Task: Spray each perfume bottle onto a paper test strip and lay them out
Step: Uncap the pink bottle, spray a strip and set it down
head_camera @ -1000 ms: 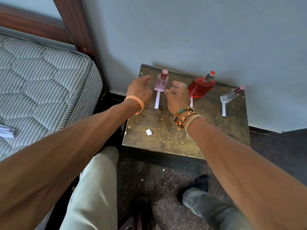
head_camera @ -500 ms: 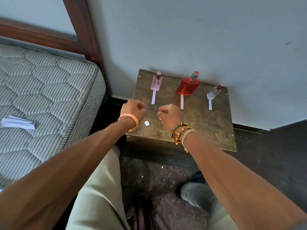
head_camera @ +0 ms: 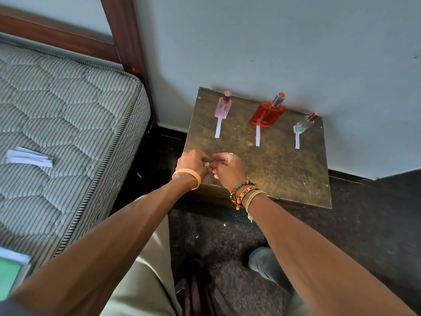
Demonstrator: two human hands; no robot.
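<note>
Hands (head_camera: 193,163) (head_camera: 227,171) closed on scrap (head_camera: 206,164); three bottles (head_camera: 222,108) (head_camera: 268,115) (head_camera: 303,125).

The surface (head_camera: 284,174) carries three perfume bottles: one pink bottle (head_camera: 222,108), one red bottle (head_camera: 268,116), one clear bottle (head_camera: 303,125). There are three paper strips: left strip (head_camera: 218,131), middle strip (head_camera: 257,139), right strip (head_camera: 297,141). Two hands, left hand (head_camera: 193,161) and right hand (head_camera: 227,171), pinch one small white scrap (head_camera: 206,164). One paper stack (head_camera: 28,157) lies on the mattress (head_camera: 68,110).

Bedroom in home, by my reading. Bare quilted mattress (head_camera: 68,115), striped ticking, at my left. Dark wooden bedpost (head_camera: 124,37) rises behind it against pale painted wall (head_camera: 273,42). Small worn wooden desk (head_camera: 284,174), back edge against same wall, near mattress corner. Dark speckled floor (head_camera: 364,213) under my legs.
</note>
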